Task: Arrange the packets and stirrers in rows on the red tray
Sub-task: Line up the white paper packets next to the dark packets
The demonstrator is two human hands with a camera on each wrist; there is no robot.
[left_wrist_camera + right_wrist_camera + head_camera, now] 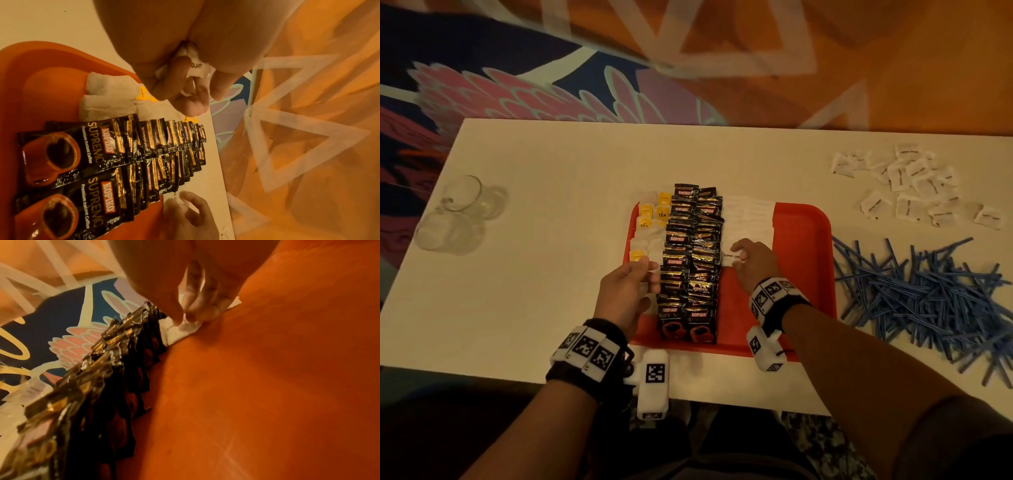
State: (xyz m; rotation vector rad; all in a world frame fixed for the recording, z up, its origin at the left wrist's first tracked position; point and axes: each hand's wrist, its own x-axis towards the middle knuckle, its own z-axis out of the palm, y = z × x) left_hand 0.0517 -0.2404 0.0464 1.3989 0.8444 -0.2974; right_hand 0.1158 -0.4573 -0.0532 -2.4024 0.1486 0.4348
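Wrist cameras are being worn on both forearms at the near edge of the table (551, 164), and both hands are being kept busy over the red tray (804, 240). A small bunch of white sugar packets (196, 68) is being gripped in the curled fingers of the left hand (626, 291), just left of the coffee rows. Another white packet (731, 257), looks like brown sugar, is being pinched down onto the tray by the right hand (755, 265), at the near end of the white row (748, 219) that's being built right beside the coffee.

Progress-wise, roughly halfway is being guessed. Two long overlapping rows of black coffee sachets (690, 267) are already being shown as done down the middle, with a row of tea bags (650, 226) laid along the left side. The sugar row is only being filled partway, so the near right part of the tray is bare red.

Plenty is being left for later: a loose scatter of white packets (914, 185) at the far right of the table, and the whole pile of blue stirrers (924, 291) just right of the tray, none of it on the tray yet. Some empty glasses (458, 212) are sitting off to the left.
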